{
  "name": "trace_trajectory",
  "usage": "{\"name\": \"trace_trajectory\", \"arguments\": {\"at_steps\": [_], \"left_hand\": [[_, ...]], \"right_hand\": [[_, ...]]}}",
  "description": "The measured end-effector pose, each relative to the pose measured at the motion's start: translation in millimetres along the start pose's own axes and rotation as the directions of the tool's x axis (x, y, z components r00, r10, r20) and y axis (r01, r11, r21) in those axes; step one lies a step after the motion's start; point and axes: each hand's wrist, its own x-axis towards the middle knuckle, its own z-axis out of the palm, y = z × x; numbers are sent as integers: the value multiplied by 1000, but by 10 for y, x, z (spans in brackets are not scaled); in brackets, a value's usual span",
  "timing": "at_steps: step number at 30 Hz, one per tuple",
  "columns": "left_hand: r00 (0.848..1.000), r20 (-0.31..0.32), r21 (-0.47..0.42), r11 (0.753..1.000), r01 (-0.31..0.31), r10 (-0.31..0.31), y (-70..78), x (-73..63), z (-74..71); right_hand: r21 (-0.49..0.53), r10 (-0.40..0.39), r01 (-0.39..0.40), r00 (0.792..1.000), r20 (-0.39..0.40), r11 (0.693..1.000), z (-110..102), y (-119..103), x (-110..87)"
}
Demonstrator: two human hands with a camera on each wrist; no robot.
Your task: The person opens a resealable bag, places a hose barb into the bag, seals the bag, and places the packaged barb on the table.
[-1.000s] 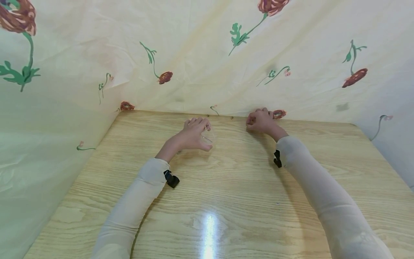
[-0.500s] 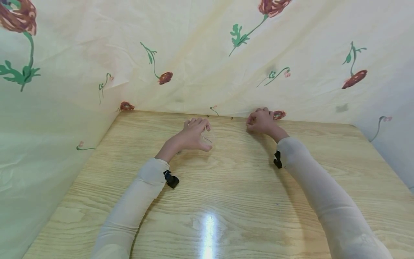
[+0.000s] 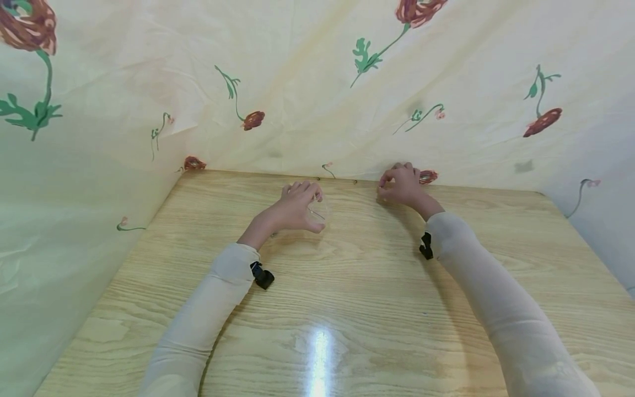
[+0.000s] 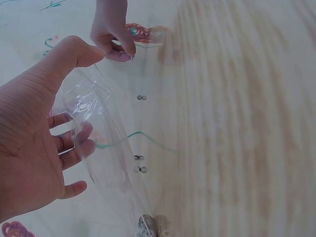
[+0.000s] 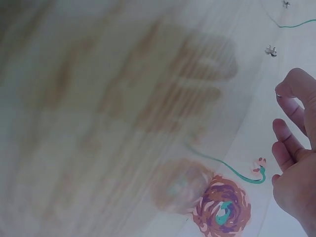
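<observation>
The fingers of the left hand, we saw, curved well away from the thumb and held a thin, clear plastic thing between them, over the wood-grained counter. In the left wrist view, its bottom end met a silvery clump; whether that lay inside, we could not tell. A little farther off, the right hand had its fingertips closed in a pinch on a shiny bit too tiny for us to make out. Beyond, we spotted small metal pieces loosely lined along the counter's far edge, just before a pale flowered cloth.
</observation>
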Motion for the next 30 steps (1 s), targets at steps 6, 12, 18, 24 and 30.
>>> {"name": "trace_trajectory", "arguments": {"at_steps": [6, 12, 18, 24, 30], "left_hand": [[1000, -1, -3, 1000, -4, 4, -12, -1, 15], [1000, 2, -2, 1000, -6, 6, -3, -5, 14], [1000, -2, 7, 1000, -10, 10, 0, -8, 19], [1000, 3, 3, 1000, -9, 9, 9, -8, 8], [1000, 7, 6, 1000, -6, 6, 14, -6, 3]], "right_hand": [[8, -15, 16, 999, -37, 1000, -1, -19, -14], [30, -33, 36, 996, -86, 999, -1, -40, -24], [63, -54, 61, 992, -111, 996, -6, -82, -34], [78, -74, 84, 990, -123, 993, 2, -131, -36], [111, -115, 131, 984, -138, 985, 11, -217, -51]]}}
